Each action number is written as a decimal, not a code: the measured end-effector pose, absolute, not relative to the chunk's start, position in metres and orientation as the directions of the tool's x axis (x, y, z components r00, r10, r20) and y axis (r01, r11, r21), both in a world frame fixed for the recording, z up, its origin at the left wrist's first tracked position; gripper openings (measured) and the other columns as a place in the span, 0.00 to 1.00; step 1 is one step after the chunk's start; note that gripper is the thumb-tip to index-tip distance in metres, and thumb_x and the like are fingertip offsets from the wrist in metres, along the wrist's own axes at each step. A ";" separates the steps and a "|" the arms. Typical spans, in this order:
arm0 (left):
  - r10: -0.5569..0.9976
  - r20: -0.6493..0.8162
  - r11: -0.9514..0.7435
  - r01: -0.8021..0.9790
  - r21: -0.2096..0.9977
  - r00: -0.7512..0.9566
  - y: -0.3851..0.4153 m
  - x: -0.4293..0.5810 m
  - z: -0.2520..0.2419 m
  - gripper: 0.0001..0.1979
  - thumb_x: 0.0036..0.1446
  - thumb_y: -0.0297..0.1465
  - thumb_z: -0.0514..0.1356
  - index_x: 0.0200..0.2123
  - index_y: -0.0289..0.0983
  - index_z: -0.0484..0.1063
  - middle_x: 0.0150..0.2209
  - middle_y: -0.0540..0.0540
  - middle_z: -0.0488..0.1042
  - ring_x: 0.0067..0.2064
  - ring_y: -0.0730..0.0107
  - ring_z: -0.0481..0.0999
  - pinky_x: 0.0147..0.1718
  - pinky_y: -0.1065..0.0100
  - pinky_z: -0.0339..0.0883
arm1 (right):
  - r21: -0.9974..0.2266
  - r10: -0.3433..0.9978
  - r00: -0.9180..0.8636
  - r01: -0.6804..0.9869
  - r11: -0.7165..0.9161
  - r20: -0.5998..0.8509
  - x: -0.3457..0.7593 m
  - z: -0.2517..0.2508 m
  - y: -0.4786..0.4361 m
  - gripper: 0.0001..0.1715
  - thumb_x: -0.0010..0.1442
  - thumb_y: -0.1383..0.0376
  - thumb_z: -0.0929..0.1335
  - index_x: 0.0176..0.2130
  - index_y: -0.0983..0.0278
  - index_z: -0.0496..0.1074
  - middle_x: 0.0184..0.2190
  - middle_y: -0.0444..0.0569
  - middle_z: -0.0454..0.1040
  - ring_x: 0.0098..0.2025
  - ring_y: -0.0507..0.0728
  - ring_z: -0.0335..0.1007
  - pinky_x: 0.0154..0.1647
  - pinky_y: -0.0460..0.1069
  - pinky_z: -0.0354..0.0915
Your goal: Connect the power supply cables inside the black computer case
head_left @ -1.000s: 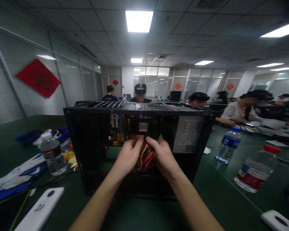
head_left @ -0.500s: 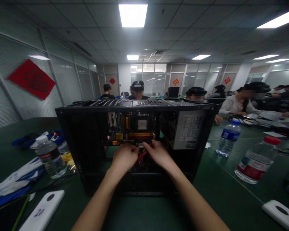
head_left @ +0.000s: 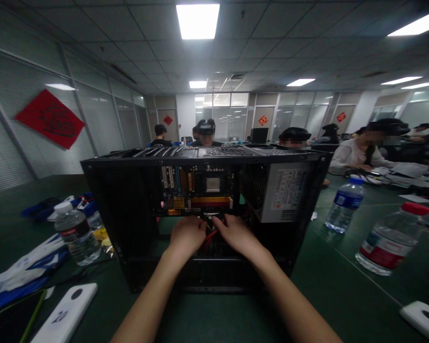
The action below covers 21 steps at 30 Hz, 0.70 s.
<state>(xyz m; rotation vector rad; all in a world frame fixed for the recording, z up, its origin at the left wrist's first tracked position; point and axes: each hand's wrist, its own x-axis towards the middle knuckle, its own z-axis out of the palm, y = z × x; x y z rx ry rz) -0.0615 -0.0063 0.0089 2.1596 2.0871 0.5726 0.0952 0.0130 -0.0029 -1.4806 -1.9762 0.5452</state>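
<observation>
An open black computer case (head_left: 103, 214) stands on the green table. Inside it are a motherboard (head_left: 212, 185) at the back and a grey power supply (head_left: 286, 193) at the upper right. My left hand (head_left: 188, 233) and my right hand (head_left: 238, 233) reach into the case just below the motherboard, close together. Both have bent, closed fingers around a small connector area with red and dark cables (head_left: 210, 236). What each fingertip pinches is too small and partly hidden to tell.
Left of the case are a water bottle (head_left: 76, 233), gloves (head_left: 17, 276), a phone (head_left: 17, 314) and a white device (head_left: 66, 312). Two bottles (head_left: 344, 205) (head_left: 389, 240) and another white device (head_left: 423, 318) are at the right. Several people sit beyond.
The view has shifted slightly, and the bottles at the right appear farther right. My right hand's fingers sit slightly lower, showing more of the yellow and red slots. Both hands stay at the cables.
</observation>
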 end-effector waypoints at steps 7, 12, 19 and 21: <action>0.974 0.224 -0.045 0.974 0.222 -0.006 -0.012 -0.053 0.013 0.18 0.62 0.37 0.51 0.39 0.36 0.80 0.40 0.35 0.81 0.42 0.55 0.79 0.38 0.63 0.66 | -0.599 0.956 -0.187 0.747 0.288 0.228 0.094 -0.004 0.012 0.23 0.67 0.53 0.61 0.39 0.67 0.76 0.38 0.59 0.80 0.40 0.62 0.76 0.36 0.50 0.61; 0.978 0.207 -0.020 0.982 0.190 -0.020 -0.010 -0.050 0.016 0.18 0.62 0.37 0.51 0.39 0.37 0.79 0.40 0.37 0.81 0.43 0.56 0.79 0.39 0.63 0.68 | -0.637 0.965 -0.175 0.726 0.260 0.195 0.094 -0.004 0.013 0.24 0.68 0.52 0.61 0.42 0.67 0.76 0.40 0.59 0.80 0.44 0.61 0.76 0.41 0.48 0.62; 0.974 0.220 0.015 0.983 0.183 -0.056 -0.003 -0.056 0.014 0.17 0.62 0.38 0.51 0.39 0.38 0.79 0.41 0.38 0.80 0.43 0.55 0.80 0.38 0.62 0.70 | -0.612 0.975 -0.162 0.759 0.222 0.153 0.094 -0.001 0.014 0.26 0.69 0.51 0.60 0.43 0.68 0.76 0.41 0.59 0.79 0.44 0.60 0.76 0.42 0.48 0.62; 0.971 0.230 0.027 0.983 0.180 -0.069 -0.004 -0.055 0.014 0.18 0.62 0.38 0.51 0.39 0.38 0.79 0.40 0.38 0.81 0.43 0.55 0.79 0.39 0.62 0.70 | -0.605 0.976 -0.158 0.766 0.219 0.153 0.094 0.000 0.013 0.27 0.69 0.51 0.59 0.43 0.68 0.76 0.41 0.59 0.79 0.44 0.60 0.76 0.42 0.47 0.62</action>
